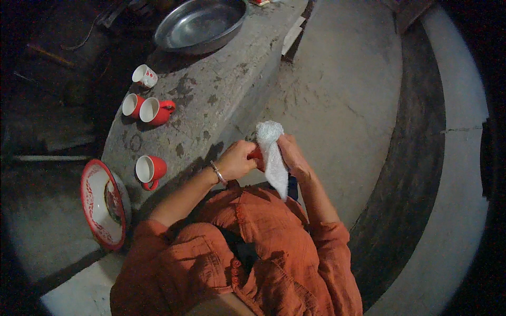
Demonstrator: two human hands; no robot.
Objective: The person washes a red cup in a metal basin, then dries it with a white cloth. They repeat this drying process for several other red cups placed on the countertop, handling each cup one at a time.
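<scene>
In front of my body, my left hand (238, 160) is closed on a red mug (257, 154), most of which hides behind my fingers and a white cloth (271, 138). My right hand (293, 156) grips that cloth and presses it over the mug; one end dangles down toward my lap. Left of my hands on the concrete ledge stands a red mug with a white inside (151, 169). Farther off are two red mugs side by side, a left one (132, 106) and a right one (154, 111), and a white patterned cup (144, 77).
A large metal basin (202, 25) rests at the far end of the concrete ledge (211, 89). An enamel basin with a red rim (84, 203) is tilted at the left. Dark clutter lies beyond the ledge; concrete floor (342, 105) stretches to the right.
</scene>
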